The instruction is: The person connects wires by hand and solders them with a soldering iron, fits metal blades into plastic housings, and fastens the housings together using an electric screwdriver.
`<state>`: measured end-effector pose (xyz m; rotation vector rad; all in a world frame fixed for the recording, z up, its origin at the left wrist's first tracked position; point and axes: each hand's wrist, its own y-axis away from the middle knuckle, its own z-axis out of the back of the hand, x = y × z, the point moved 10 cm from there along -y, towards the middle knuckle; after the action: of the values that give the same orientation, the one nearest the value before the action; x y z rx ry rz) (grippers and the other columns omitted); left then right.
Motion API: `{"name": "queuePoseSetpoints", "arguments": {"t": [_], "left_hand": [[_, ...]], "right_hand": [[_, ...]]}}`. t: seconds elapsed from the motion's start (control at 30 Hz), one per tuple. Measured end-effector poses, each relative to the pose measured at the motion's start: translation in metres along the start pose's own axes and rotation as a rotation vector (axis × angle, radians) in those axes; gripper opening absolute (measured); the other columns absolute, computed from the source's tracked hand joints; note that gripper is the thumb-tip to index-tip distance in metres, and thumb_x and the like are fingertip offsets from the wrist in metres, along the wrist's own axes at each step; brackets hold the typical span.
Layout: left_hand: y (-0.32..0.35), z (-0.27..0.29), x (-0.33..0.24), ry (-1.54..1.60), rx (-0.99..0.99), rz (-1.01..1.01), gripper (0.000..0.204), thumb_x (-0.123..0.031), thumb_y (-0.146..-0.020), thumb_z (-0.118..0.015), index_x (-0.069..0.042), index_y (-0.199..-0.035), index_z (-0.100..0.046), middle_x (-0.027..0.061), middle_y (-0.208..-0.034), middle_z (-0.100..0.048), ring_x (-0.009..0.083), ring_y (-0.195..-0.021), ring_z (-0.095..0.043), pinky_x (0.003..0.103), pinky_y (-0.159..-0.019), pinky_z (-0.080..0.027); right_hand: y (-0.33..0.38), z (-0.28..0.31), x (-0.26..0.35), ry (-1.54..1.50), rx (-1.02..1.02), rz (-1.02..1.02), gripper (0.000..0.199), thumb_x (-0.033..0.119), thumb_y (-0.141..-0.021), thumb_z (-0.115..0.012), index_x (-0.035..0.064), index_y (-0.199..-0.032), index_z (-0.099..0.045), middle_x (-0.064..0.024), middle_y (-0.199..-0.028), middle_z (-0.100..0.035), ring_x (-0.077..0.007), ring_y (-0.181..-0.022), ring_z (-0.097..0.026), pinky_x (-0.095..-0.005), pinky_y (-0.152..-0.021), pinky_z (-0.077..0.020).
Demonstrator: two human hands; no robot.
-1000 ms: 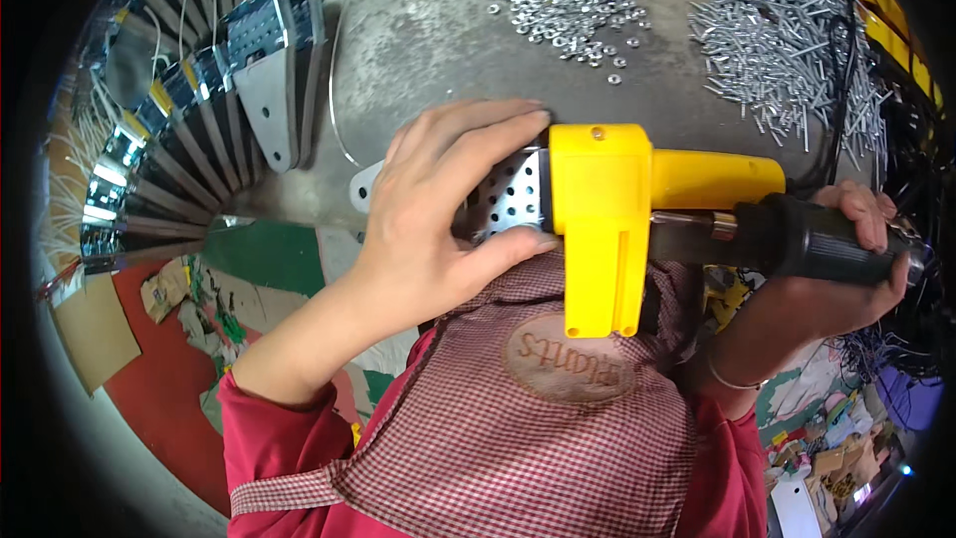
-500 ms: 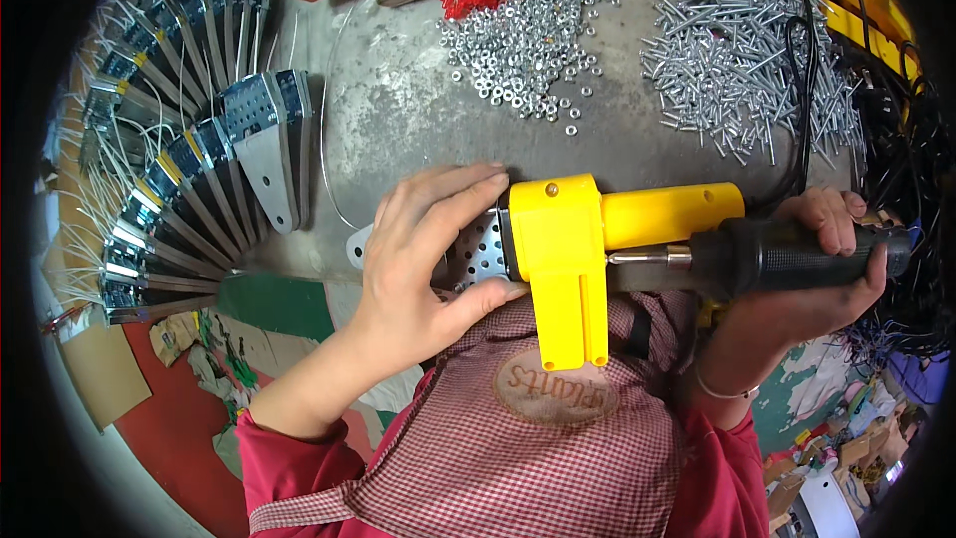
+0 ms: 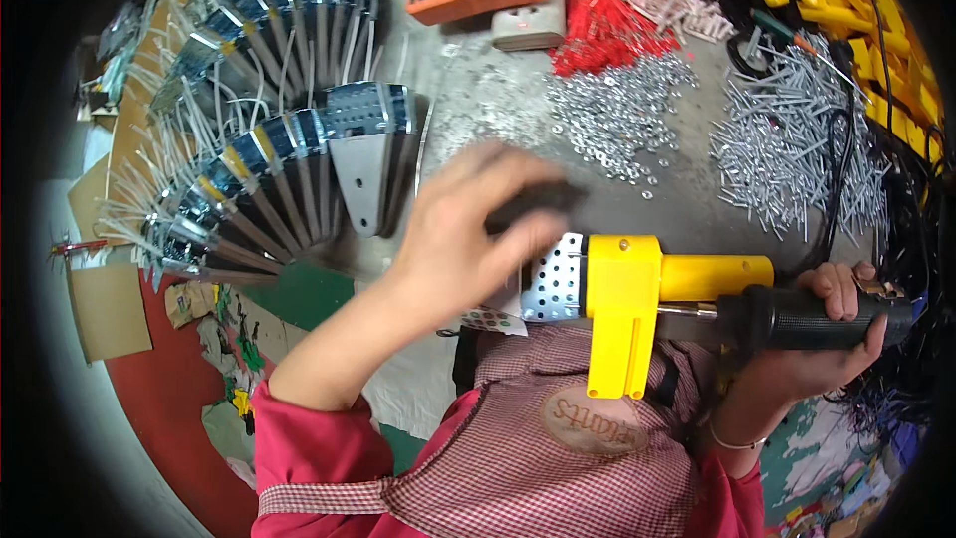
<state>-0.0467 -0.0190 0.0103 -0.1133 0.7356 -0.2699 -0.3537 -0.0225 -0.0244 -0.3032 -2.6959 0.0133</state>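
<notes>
The yellow plastic housing (image 3: 622,314) is nearer to the person than the heap of nuts (image 3: 617,120), at the front of the metal bench (image 3: 687,207). It looks smooth, with a wide body, a leg toward the checked apron (image 3: 478,493) and a round handle tube pointing right. At its left side stands a perforated metal sleeve (image 3: 556,279), shiny, with rows of dark round holes. The right hand (image 3: 835,364), to the right of the nuts and nearer to the person, is closed around the black electric screwdriver (image 3: 782,319); its slim bit points left to the housing, but whether the tip sits in a screw, I cannot tell. The left hand (image 3: 468,224), nearer than the nuts and to their left, is blurred, with curved fingers beside the sleeve; a dark shape shows there, and I cannot tell if it grips something. Between nuts and housing runs a bare strip of bench, and another bare patch is left of the nuts. Right of the nuts, the heap of long screws (image 3: 797,144) and the black cable (image 3: 832,189) narrow the room; far left of them, the row of metal units (image 3: 289,209) does the same.
</notes>
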Motion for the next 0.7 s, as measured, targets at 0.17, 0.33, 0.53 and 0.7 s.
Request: {"name": "queuePoseSetpoints", "arguments": {"t": [0.17,0.33,0.53,0.7], "left_hand": [[-0.033,-0.031,-0.013,-0.828,0.022,-0.318,0.010,-0.011,-0.071,-0.066,-0.006,-0.079,-0.065,0.0052,-0.079,-0.058,0.0232,-0.081,-0.060,0.036,-0.071,-0.048],[-0.047,-0.049,-0.026,-1.031,0.130,-0.434,0.008,-0.014,-0.072,-0.063,-0.006,-0.074,-0.062,0.0051,-0.079,-0.058,0.0238,-0.082,-0.060,0.038,-0.069,-0.049],[0.007,0.008,-0.049,-0.330,-0.101,-0.227,0.018,-0.007,-0.068,-0.070,-0.005,-0.078,-0.056,0.0142,-0.089,-0.056,0.0328,-0.078,-0.057,0.043,-0.065,-0.047],[0.062,-0.012,-0.034,0.005,-0.223,-0.007,0.018,-0.002,-0.063,-0.070,-0.005,-0.072,-0.055,0.0081,-0.071,-0.052,0.0261,-0.063,-0.049,0.036,-0.055,-0.038]], "right_hand": [[-0.003,0.003,0.001,0.012,0.063,-0.027,0.038,0.028,-0.093,-0.052,-0.0003,-0.116,-0.041,-0.0029,-0.082,-0.041,-0.0153,-0.077,-0.046,-0.0359,-0.086,-0.0463],[-0.006,0.003,0.002,0.022,0.118,-0.063,0.040,0.025,-0.092,-0.053,-0.0034,-0.118,-0.040,-0.0042,-0.084,-0.041,-0.0171,-0.081,-0.046,-0.0372,-0.091,-0.0426],[-0.006,0.004,0.008,0.023,0.118,-0.045,0.040,0.025,-0.091,-0.053,-0.0031,-0.117,-0.040,-0.0050,-0.085,-0.043,-0.0180,-0.083,-0.048,-0.0376,-0.091,-0.0422],[-0.005,0.003,0.005,-0.024,0.106,-0.077,0.037,0.021,-0.088,-0.056,-0.0017,-0.113,-0.041,-0.0057,-0.085,-0.044,-0.0173,-0.081,-0.050,-0.0353,-0.090,-0.0425]]}}
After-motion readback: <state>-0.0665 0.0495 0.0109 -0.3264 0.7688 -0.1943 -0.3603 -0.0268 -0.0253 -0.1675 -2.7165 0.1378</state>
